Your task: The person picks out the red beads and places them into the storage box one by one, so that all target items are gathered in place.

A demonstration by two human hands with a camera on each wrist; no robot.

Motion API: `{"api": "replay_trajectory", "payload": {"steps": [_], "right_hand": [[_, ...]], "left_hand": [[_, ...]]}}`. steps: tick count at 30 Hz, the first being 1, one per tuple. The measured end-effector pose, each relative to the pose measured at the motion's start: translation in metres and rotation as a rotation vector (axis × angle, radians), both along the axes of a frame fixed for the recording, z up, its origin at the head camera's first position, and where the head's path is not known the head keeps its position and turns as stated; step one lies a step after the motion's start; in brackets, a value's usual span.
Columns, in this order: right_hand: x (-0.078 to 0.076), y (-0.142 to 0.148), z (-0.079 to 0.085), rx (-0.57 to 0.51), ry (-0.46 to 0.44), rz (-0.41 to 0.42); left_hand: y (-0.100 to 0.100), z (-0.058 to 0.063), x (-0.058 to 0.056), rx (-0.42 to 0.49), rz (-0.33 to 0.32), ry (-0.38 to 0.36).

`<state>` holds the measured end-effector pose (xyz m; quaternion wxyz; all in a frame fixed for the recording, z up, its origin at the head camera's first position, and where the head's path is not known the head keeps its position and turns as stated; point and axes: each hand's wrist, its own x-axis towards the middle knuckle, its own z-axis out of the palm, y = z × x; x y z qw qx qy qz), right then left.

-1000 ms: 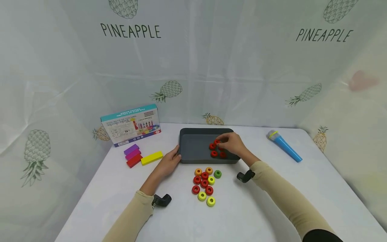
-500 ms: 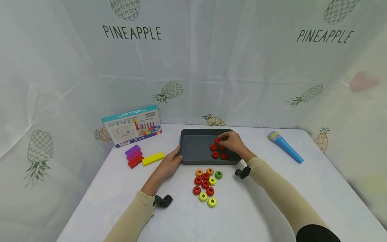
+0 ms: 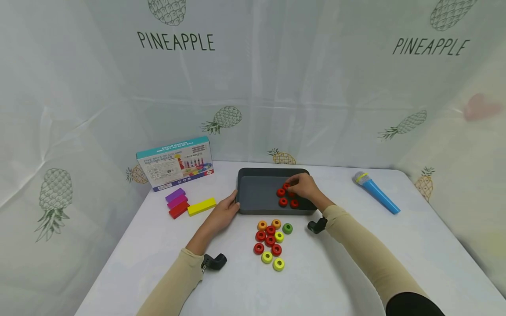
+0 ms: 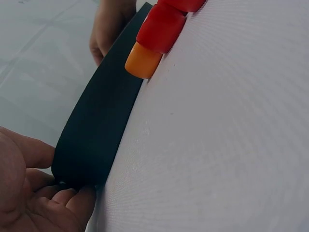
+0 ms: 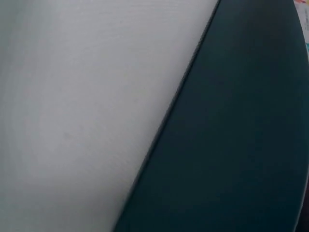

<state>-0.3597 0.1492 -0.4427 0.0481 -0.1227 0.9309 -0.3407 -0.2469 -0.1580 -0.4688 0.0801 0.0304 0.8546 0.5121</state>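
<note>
My left hand (image 3: 222, 215) grips the near left corner of a dark grey tray (image 3: 254, 191), and the left wrist view shows the thumb and fingers at the tray's wall (image 4: 96, 116). Inside the tray's right half, my right hand (image 3: 306, 188) pinches a red ring bead (image 3: 286, 186) between thumb and fingertips. Other red ring beads (image 3: 283, 202) lie close around and below those fingers, one partly hidden by them. The right wrist view catches the tray's outer side (image 5: 231, 125) but neither the hand nor any bead.
Before the tray lie several loose ring beads: red (image 3: 270, 241), orange (image 3: 262, 225), yellow (image 3: 278, 264) and one green (image 3: 287, 228). Left of it are yellow (image 3: 201, 206), red (image 3: 179, 210), magenta (image 3: 177, 201) and purple (image 3: 175, 194) blocks and a printed box (image 3: 175, 164). A blue toy microphone (image 3: 377, 193) lies right.
The head view has shifted slightly. My right forearm has moved a little left, while its fingers stay at the same red ring bead. My left hand keeps its grip on the tray.
</note>
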Motion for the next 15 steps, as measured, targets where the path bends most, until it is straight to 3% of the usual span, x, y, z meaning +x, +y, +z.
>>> {"api": "replay_trajectory", "payload": {"steps": [15], "right_hand": [[0.0007,0.0005,-0.0034,-0.002,0.0,0.003]], "left_hand": [[0.0005,-0.004,-0.0025,-0.021,0.008,-0.017]]}}
